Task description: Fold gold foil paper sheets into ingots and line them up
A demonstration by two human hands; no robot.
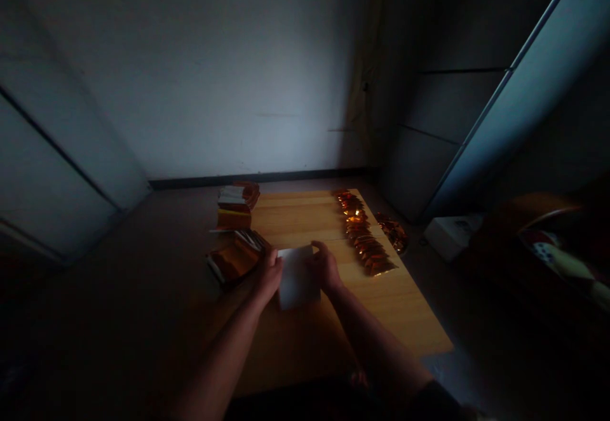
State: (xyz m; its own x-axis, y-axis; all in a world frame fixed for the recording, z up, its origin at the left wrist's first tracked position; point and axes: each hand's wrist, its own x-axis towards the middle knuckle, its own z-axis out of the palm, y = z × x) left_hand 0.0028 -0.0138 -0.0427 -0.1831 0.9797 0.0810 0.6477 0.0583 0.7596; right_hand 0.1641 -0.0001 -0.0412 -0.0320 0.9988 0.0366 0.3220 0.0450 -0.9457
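Between my hands is a pale, roughly square sheet of paper [298,284], raised over the near part of the wooden table. My left hand [272,273] grips its left edge, thumb along the side. At the upper right edge, my right hand [326,267] pinches the sheet near its corner, with the index finger curled over the top. Close to my left hand lies a stack of orange-gold sheets with white edges [233,261]. Right of my right hand runs a row of folded shiny gold paper pieces [365,237], overlapping one another.
More paper stacks [234,208] lie at the table's far left corner. Beyond the right edge of the wooden table [295,214] is another shiny gold heap [391,232]. A white box [450,237] stands on the floor at right, near a cabinet [429,141]. A wall rises behind.
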